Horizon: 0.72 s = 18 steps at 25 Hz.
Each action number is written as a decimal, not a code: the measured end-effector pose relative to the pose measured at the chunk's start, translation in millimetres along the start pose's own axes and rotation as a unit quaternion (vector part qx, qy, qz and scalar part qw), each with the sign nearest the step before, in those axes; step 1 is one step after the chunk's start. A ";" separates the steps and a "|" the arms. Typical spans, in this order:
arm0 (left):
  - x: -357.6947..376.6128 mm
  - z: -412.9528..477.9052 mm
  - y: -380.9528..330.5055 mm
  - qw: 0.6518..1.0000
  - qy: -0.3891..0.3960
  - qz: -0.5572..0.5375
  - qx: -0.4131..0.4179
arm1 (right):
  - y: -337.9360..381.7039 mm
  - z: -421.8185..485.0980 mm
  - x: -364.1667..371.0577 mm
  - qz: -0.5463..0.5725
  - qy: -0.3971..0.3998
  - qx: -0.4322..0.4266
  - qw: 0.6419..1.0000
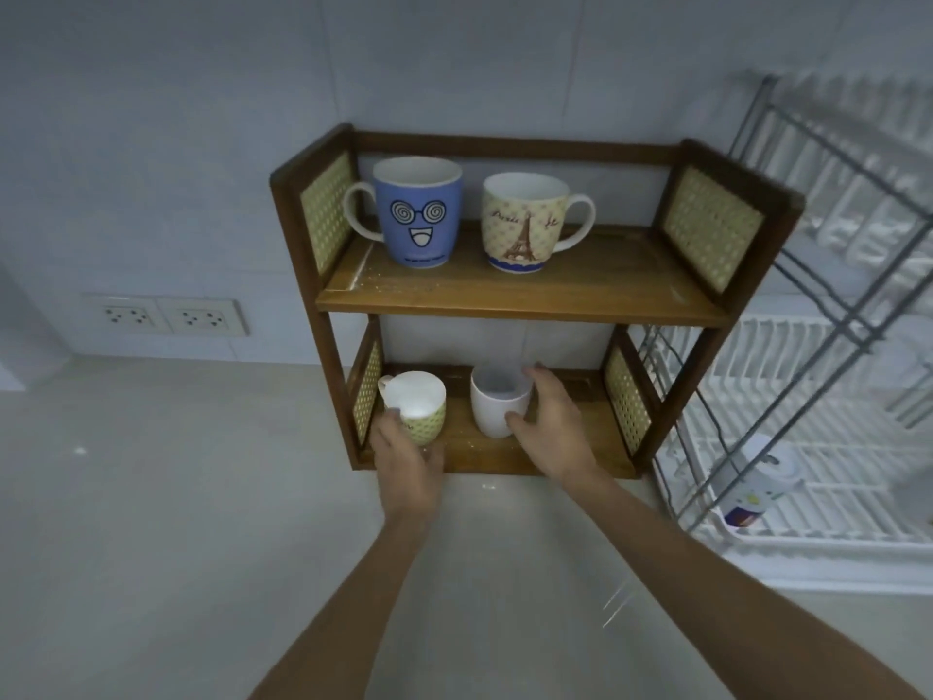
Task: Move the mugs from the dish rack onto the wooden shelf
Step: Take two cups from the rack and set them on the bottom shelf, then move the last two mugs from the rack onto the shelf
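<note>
A two-level wooden shelf stands on the counter against the wall. On its top board sit a blue cartoon-face mug and a cream Eiffel-tower mug. On the bottom board, my left hand grips a small green-dotted mug at the left, and my right hand wraps around a plain white mug in the middle. Both mugs stand upright on the board. A white mug with a coloured print lies on its side in the white dish rack at the right.
The metal-framed dish rack's upper tier rises close to the shelf's right side. A double wall socket sits at the left above the pale counter. The right parts of both shelf boards are bare.
</note>
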State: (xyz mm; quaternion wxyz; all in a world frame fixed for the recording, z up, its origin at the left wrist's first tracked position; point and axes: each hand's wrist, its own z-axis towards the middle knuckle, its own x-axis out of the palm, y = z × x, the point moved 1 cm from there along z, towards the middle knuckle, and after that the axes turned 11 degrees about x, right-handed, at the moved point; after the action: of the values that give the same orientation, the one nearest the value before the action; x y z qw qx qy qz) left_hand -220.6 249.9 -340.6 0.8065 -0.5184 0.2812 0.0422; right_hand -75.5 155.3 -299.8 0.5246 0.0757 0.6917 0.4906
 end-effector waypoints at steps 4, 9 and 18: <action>8.9 -88.6 -33.2 0.993 0.018 -0.025 0.114 | -37.6 -83.3 -52.2 0.048 -0.023 -0.041 0.998; 45.0 -153.5 -114.6 0.899 0.135 -0.057 0.414 | -103.8 -131.5 -153.4 0.066 -0.137 -0.060 0.987; 157.0 -134.7 -263.2 0.628 0.281 0.415 0.595 | -210.6 -53.3 -331.8 -0.432 0.004 0.043 0.901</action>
State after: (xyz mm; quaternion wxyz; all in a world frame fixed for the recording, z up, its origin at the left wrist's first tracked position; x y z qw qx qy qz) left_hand -49.5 -21.9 -245.9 0.7183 0.2588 0.6440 0.0482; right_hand 113.5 -189.1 -245.0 0.6784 -0.2097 0.6790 0.1864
